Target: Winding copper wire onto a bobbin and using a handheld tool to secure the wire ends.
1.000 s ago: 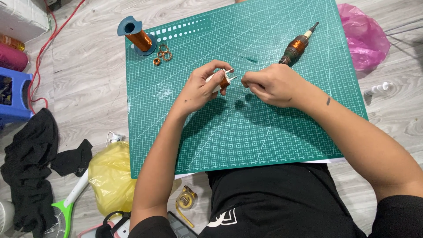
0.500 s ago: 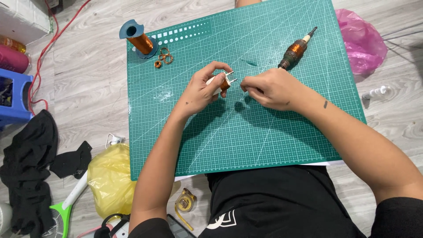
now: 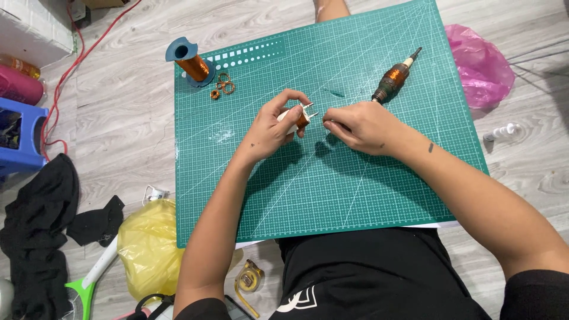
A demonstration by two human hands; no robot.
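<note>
The left hand (image 3: pixel 274 127) pinches a small white bobbin (image 3: pixel 296 115) wound with copper wire between thumb and fingertips, fingers curled close around it. The bobbin's long axis runs roughly from the left fingers toward the right ones, its thin prongs pointing at the right hand and slightly away from the body. The right hand (image 3: pixel 363 125) sits just beside it, fingers drawn narrow with thumb and forefinger pressed together at the tips; whether they grip a strand of wire is too fine to tell. A short gap separates the two sets of fingertips.

Both hands hover over a green cutting mat (image 3: pixel 355 195) with a white grid, which lies on a pale grey wood-grain floor (image 3: pixel 124 124). Just beyond the right fingers lies a rod wound with copper wire (image 3: pixel 394 79), its long axis tilted, the thin tip pointing away and outward. Beyond the left fingers, a few small copper rings (image 3: pixel 222 87) lie on the mat, and past them stands a blue spool of copper wire (image 3: pixel 191 61), tilted.

Off the mat, outward of the left forearm, a yellow plastic bag (image 3: pixel 148 246) and dark cloth (image 3: pixel 38 231) lie on the floor. A pink plastic bag (image 3: pixel 480 65) sits past the right hand, a blue stool (image 3: pixel 21 139) far beyond the left.
</note>
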